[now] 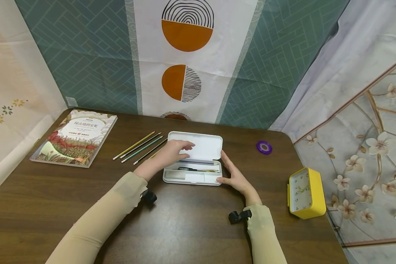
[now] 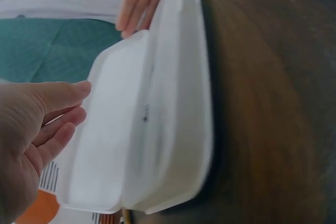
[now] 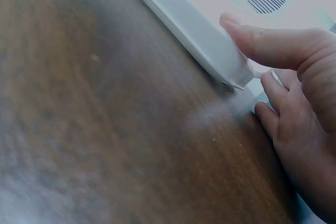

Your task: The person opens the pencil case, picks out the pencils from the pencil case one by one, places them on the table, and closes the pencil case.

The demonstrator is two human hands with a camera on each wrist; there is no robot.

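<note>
A white pencil case (image 1: 194,182) lies open on the table, its lid (image 1: 206,145) folded back. Inside are a dark slim item (image 1: 187,169), a yellowish pencil (image 1: 208,170) and a long greyish strip along the hinge side. My left hand (image 1: 175,153) hovers over the left of the lid, fingers loosely bent, nothing between thumb and fingertips in the left wrist view. At the right end of the case is my right hand (image 1: 235,176), fingers extended along its side. Its thumb (image 3: 262,43) touches the front right corner.
Several pencils (image 1: 142,147) lie slanted left of the case, one partly behind my left wrist. A book (image 1: 76,139) is at the back left. On the right are a purple tape roll (image 1: 264,147) and a yellow clock (image 1: 316,194). A patterned cloth hangs behind the table.
</note>
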